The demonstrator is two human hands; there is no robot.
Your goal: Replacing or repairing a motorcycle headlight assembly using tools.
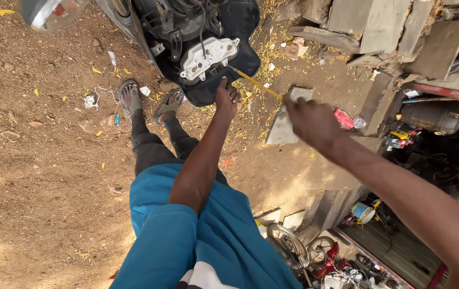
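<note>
A black scooter front panel (240,32) with a white instrument housing (208,56) stands on the dirt ahead of me. My left hand (227,99) grips the panel's lower edge just below the housing. My right hand (312,120), blurred, is shut on a yellow-handled screwdriver (256,84). The screwdriver's tip reaches the right end of the white housing. My blue shirt (213,235), dark trousers and sandalled feet (130,99) show below the panel.
A headlight (53,10) sits at the top left. Stone slabs (379,21) and a flat grey slab (288,120) lie to the right. A metal cylinder (435,115), bottles and scrap parts (315,257) crowd the right and lower right. Bare dirt ground (36,176) spreads on the left.
</note>
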